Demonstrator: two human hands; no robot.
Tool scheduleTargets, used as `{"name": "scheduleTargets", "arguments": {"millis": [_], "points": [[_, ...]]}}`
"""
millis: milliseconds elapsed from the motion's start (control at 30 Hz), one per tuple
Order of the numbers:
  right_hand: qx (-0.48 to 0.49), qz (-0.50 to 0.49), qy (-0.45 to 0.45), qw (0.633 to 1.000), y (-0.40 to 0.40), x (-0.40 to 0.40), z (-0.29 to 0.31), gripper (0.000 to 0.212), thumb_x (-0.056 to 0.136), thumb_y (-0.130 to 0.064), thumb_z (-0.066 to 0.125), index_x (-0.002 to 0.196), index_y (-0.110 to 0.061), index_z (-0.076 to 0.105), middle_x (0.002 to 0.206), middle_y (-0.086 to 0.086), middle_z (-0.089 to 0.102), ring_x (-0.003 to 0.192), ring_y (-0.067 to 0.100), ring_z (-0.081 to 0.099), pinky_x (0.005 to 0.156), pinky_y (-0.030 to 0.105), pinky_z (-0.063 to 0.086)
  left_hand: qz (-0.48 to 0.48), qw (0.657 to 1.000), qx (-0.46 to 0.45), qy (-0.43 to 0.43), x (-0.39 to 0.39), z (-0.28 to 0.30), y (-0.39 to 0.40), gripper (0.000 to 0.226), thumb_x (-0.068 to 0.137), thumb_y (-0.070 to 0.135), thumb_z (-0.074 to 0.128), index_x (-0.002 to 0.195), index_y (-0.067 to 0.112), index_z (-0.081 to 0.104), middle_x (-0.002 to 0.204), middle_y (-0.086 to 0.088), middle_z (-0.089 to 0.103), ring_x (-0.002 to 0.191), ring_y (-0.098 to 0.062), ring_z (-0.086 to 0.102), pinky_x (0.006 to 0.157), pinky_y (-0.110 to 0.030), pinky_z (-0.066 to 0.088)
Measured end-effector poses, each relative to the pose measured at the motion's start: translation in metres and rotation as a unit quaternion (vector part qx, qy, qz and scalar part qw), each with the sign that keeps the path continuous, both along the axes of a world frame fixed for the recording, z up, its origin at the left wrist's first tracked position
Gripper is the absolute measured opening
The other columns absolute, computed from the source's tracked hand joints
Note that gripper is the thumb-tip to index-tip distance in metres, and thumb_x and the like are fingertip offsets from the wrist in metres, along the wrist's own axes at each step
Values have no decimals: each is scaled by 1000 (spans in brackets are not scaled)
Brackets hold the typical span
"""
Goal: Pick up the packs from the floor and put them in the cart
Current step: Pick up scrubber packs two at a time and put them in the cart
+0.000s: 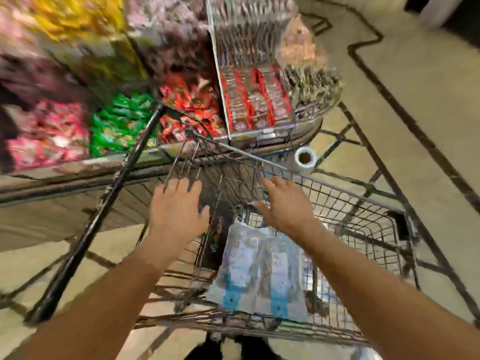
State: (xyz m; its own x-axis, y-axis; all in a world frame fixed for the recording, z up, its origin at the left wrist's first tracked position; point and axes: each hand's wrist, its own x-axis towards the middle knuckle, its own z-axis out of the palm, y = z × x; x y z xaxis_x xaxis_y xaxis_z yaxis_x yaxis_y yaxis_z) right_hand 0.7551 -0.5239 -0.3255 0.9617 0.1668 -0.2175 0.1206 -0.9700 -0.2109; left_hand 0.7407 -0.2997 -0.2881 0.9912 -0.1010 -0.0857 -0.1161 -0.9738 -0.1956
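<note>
A wire shopping cart [363, 203] stands below me, seen from above. A clear plastic pack with blue and white contents [259, 271] lies inside the cart basket near its close end. My left hand [176, 211] hovers over the cart's left side with fingers spread and holds nothing. My right hand [283, 206] hovers over the middle of the basket, fingers straight, just above the far end of the pack, also holding nothing. The frame is blurred by motion. No pack on the floor shows in view.
A low shelf with pink [49, 136], green [119, 123] and red [189, 100] snack packs runs along the left. A wire rack with red-striped packets [257, 102] stands ahead. A roll of clear film [305, 158] sits by the cart's far corner. Tiled floor [428, 87] lies to the right.
</note>
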Motion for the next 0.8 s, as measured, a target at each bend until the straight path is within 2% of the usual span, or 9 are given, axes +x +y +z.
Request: {"name": "scheduleTargets", "arguments": {"millis": [200,400,500,667,800], "points": [[-10,123,-102,987,82,20,109,67,103,-61,44,158,-24,34,149,7,49,137,35,45,104,49,49,87,994,13,-66,-17,98,77,59,97,57,42,146,25,43,140,-4,53,134,-27,45,109,-45,35],[4,222,-213,951,201,-1,184,64,99,-59,51,153,-27,44,147,5,55,134,34,51,102,47,47,175,968,-20,-180,-95,148,193,59,87,51,58,135,17,62,118,-12,69,112,-36,62,94,-48,47],[-14,272,-234,933,268,-31,209,64,100,-59,50,154,-27,43,150,5,53,137,35,48,105,49,45,234,955,2,-181,-154,166,255,54,86,52,61,128,19,66,115,-9,71,110,-35,63,93,-47,45],[-40,350,-271,896,382,-97,235,64,98,-58,51,152,-25,45,145,7,56,130,36,53,98,50,47,311,931,55,-184,-262,189,359,52,86,58,52,122,24,67,111,-5,70,109,-31,62,93,-47,45],[-42,411,-287,864,471,-149,258,63,103,-58,41,158,-28,36,155,7,47,140,33,44,106,50,43,372,907,84,-182,-341,211,431,58,93,62,39,135,26,57,126,-5,64,121,-28,56,101,-46,42]]}}
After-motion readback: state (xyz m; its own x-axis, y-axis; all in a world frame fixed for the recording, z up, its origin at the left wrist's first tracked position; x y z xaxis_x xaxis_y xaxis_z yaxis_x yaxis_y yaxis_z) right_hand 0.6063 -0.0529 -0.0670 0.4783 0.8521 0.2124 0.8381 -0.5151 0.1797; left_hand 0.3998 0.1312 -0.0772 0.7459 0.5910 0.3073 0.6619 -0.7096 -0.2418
